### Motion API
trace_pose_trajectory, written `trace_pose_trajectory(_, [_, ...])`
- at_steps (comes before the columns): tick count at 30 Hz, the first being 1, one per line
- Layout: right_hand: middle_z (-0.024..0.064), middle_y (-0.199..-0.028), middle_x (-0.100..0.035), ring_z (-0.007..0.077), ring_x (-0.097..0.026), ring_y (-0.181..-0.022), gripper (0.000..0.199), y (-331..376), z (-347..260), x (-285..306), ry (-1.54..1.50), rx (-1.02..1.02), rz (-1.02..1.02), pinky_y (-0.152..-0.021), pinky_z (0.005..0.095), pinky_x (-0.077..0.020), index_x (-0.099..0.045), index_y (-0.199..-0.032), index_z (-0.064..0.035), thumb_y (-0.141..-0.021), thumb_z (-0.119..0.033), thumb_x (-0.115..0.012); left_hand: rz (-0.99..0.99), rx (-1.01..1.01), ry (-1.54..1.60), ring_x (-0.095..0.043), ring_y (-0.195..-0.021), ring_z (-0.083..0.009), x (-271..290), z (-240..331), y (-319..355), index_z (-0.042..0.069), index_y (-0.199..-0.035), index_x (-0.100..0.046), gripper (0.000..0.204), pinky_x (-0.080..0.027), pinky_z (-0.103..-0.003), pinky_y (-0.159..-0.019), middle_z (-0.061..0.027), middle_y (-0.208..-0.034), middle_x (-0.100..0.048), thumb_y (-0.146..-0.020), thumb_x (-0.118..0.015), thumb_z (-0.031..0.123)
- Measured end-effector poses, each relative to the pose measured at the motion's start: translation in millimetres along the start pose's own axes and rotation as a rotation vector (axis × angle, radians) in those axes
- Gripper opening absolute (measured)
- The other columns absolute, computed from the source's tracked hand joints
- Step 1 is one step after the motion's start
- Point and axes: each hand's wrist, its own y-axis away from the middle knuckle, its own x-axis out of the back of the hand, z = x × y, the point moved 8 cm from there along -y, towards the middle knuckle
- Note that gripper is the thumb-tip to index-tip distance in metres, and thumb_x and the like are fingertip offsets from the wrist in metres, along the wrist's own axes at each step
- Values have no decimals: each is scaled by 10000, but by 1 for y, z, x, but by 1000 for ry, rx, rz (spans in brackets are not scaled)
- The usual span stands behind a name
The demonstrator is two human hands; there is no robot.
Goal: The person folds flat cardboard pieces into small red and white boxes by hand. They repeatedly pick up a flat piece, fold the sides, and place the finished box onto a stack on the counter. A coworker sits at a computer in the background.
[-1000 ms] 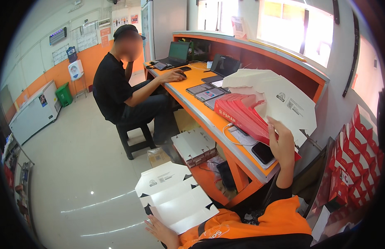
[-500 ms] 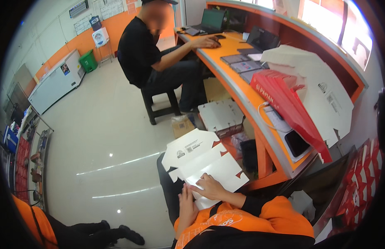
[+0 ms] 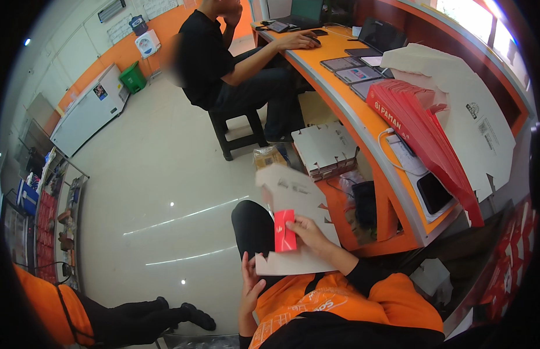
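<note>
free: bare floor [image 3: 165, 192] centre-left, open to the hands | right: orange tabletop [image 3: 363, 125] edge, crowded with red sheet stack [image 3: 421, 125] | upper centre: seated person [image 3: 223, 64] on stool [image 3: 238, 128] | lower left: another person's legs [image 3: 148, 317]

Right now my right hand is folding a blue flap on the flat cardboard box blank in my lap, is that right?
Not quite. The flap is red, not blue, as the head view shows. Your right hand does grip it on the flat cardboard box blank in your lap.
</note>
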Motion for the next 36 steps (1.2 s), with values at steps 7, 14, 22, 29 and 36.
trace_pose_trajectory(7, [72, -909, -619, 125, -639, -705, 163, 17, -59, -39, 168, 223, -43, -551, 242, -547, -522, -1042, 8, -933, -113, -509, 175, -290, -800, -279, -1341, -359, -47, 55, -27, 7, -1418, -225, 506, -253, -420, -1079, -206, -1465, -234, -958, -377, 153])
trace_pose_trajectory(14, [86, -941, -582, 147, -642, -752, 183, 31, -59, -47, 80, 206, -39, -610, 284, -580, -450, -1057, 9, -942, -128, -491, 250, -352, -789, -500, -1165, -361, -53, 74, -42, -22, -1069, -573, 339, -379, -399, -985, -213, -1257, -517, -984, -360, 228])
trace_pose_trajectory(22, [82, -952, -565, 148, -629, -830, 173, 38, -61, -56, 76, 263, -37, -659, 290, -579, -435, -1056, 2, -954, -134, -466, 320, -406, -675, -524, -1158, -332, -42, 73, -35, -13, -1097, -598, 374, -386, -374, -980, -205, -1234, -551, -983, -381, 270])
trace_pose_trajectory(29, [78, -1007, -549, 134, -622, -840, 244, 56, -60, -78, 129, 309, -92, -680, 269, -569, -419, -1154, 10, -958, -130, -454, 425, -428, -858, -480, -1212, -352, -42, 84, -33, -9, -1196, -573, 383, -370, -380, -1000, -228, -1330, -464, -977, -394, 249])
trace_pose_trajectory(36, [93, -1109, -522, 160, -559, -987, 388, 76, -127, -93, 419, 485, -246, -791, 292, -500, -452, -1226, 14, -960, -268, -476, 305, -301, -563, -479, -1173, -237, -34, 119, -63, 8, -1324, -410, 707, -465, -341, -900, -141, -1363, -387, -699, -738, 53])
